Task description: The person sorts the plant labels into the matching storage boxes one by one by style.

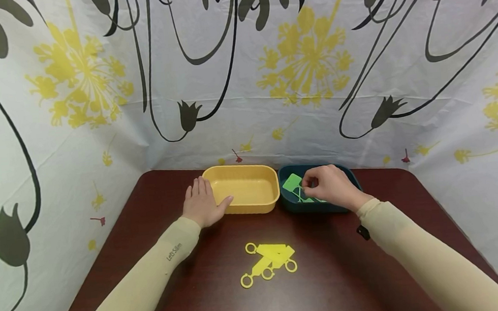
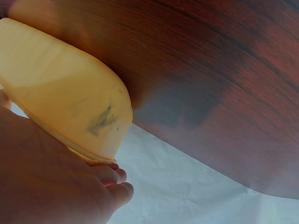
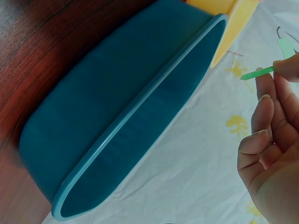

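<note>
My left hand point(image 1: 200, 204) rests on the left rim of a yellow plastic tub point(image 1: 251, 207), its fingers straight and thumb spread along the front edge. In the left wrist view the fingertips touch the rim, beside the tub's scuffed wall point(image 2: 100, 119). Over the dark blue tub point(image 1: 316, 207), my right hand point(image 1: 333, 185) pinches a green plant label point(image 3: 256, 73) between thumb and fingers. Its pointed stem sticks out in the right wrist view. More green labels point(image 1: 308, 200) lie inside the blue tub, partly hidden by the right hand.
Several yellow ring tags point(image 1: 275, 255) lie in an overlapping pile on the dark wooden table point(image 1: 331, 286), in front of the tubs. The two tubs stand side by side at the table's back edge. A patterned cloth point(image 1: 242, 77) hangs behind and at both sides.
</note>
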Action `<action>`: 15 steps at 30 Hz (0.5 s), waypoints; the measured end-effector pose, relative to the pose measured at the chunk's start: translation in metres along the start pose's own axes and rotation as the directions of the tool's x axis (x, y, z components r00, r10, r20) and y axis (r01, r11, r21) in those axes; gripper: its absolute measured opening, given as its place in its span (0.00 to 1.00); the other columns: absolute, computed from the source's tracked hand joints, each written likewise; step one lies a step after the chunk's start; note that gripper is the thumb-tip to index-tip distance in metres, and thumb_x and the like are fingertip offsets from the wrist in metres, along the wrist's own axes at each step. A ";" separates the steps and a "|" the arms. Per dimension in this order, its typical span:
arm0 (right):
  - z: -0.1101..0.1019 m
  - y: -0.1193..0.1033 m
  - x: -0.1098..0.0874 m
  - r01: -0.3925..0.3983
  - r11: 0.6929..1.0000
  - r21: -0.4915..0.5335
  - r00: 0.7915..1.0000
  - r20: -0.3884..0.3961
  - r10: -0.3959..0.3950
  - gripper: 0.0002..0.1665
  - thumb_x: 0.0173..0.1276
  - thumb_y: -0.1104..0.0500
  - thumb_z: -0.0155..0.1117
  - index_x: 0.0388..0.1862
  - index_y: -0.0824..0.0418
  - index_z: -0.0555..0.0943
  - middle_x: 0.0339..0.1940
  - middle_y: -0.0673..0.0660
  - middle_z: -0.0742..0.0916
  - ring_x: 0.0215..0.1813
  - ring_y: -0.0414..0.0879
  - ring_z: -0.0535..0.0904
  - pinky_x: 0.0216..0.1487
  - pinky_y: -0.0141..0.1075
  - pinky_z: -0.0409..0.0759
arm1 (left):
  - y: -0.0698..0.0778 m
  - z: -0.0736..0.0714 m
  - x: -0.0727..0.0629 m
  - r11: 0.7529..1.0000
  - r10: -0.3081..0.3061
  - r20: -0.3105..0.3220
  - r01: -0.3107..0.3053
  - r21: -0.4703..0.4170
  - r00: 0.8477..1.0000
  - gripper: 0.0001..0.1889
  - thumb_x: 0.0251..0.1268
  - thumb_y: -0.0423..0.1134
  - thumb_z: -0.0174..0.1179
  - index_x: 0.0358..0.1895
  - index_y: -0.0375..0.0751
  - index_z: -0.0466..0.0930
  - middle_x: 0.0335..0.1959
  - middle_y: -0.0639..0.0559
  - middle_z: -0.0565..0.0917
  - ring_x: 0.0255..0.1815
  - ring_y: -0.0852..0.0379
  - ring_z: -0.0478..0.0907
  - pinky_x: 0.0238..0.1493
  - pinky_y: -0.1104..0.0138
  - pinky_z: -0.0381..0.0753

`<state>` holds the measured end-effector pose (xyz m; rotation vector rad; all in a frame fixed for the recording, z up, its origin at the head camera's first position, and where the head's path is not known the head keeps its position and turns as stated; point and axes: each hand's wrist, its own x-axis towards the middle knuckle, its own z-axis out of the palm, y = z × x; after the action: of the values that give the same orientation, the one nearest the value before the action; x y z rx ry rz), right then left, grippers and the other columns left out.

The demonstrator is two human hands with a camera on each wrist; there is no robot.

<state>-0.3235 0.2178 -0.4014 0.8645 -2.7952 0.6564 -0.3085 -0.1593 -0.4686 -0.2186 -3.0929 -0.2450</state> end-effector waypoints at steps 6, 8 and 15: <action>0.001 0.009 0.003 -0.050 0.999 -0.015 0.999 0.021 0.050 0.04 0.61 0.57 0.69 0.29 0.45 0.86 0.25 0.40 0.84 0.24 0.41 0.75 0.28 0.40 0.74 | 0.001 0.000 0.000 1.000 -0.001 0.002 0.001 0.000 1.000 0.55 0.69 0.75 0.34 0.78 0.24 0.47 0.80 0.29 0.46 0.80 0.35 0.43 0.76 0.45 0.43; 0.001 0.012 0.004 -0.059 0.998 -0.020 0.998 0.035 0.060 0.03 0.62 0.56 0.69 0.30 0.47 0.87 0.25 0.41 0.84 0.24 0.42 0.75 0.28 0.40 0.74 | 0.001 0.000 0.001 1.000 0.001 0.001 -0.001 0.001 1.000 0.55 0.69 0.75 0.34 0.78 0.24 0.47 0.80 0.29 0.46 0.80 0.35 0.43 0.76 0.45 0.43; 0.003 0.022 0.010 -0.081 0.996 -0.036 0.993 0.081 0.084 0.05 0.62 0.56 0.68 0.28 0.45 0.85 0.25 0.41 0.84 0.23 0.43 0.74 0.28 0.41 0.73 | 0.000 0.002 0.002 1.000 0.001 -0.003 -0.001 0.009 1.000 0.56 0.69 0.75 0.34 0.78 0.24 0.47 0.79 0.29 0.47 0.80 0.34 0.44 0.76 0.45 0.44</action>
<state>-0.3445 0.2273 -0.4096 0.7911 -2.9204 0.5977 -0.3102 -0.1590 -0.4701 -0.2196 -3.0901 -0.2318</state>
